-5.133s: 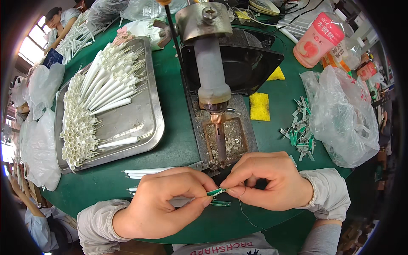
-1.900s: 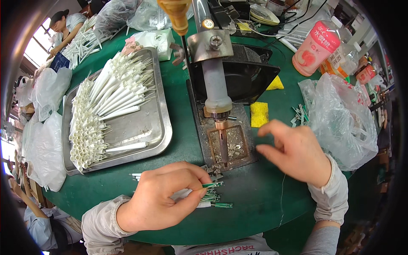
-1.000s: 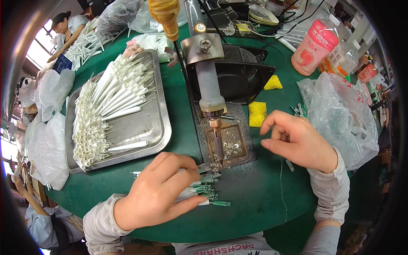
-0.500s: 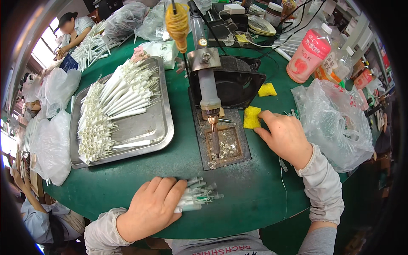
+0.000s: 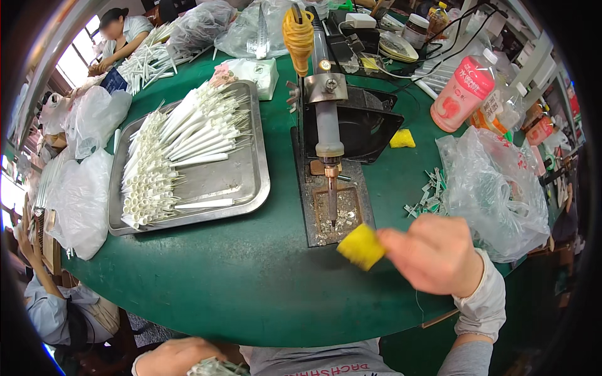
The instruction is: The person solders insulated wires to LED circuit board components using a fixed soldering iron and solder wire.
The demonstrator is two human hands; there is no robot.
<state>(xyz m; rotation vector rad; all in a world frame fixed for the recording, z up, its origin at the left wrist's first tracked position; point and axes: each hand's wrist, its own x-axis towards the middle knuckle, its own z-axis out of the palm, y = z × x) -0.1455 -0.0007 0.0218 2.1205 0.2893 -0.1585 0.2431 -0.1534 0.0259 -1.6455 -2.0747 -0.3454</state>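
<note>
My right hand (image 5: pixel 436 254) pinches a yellow sponge (image 5: pixel 362 247) between thumb and fingers, just right of the soldering iron's (image 5: pixel 332 194) tip. The iron hangs tip-down in a metal clamp over a dark base plate (image 5: pixel 320 232) strewn with solder bits. At the lower edge, close to my body, my left hand (image 5: pixel 179 357) is closed around a bundle of thin whitish pieces (image 5: pixel 216 367); its fingers are partly cut off by the frame. On the left lies a metal tray (image 5: pixel 241 182) holding many white tubes with fine wire ends (image 5: pixel 200 125).
Behind the iron stands a black fan (image 5: pixel 360 125); another yellow sponge (image 5: pixel 402 138) lies to its right. Small green-and-clear scraps (image 5: pixel 429 194) sit beside a plastic bag (image 5: pixel 495 188). A pink bottle (image 5: pixel 463 91) stands behind. Other people (image 5: pixel 125 37) sit at left.
My right hand has lifted the sponge off the table and brought it toward me, near the iron's tip. My left hand has drawn the bundle back off the table toward my body.
</note>
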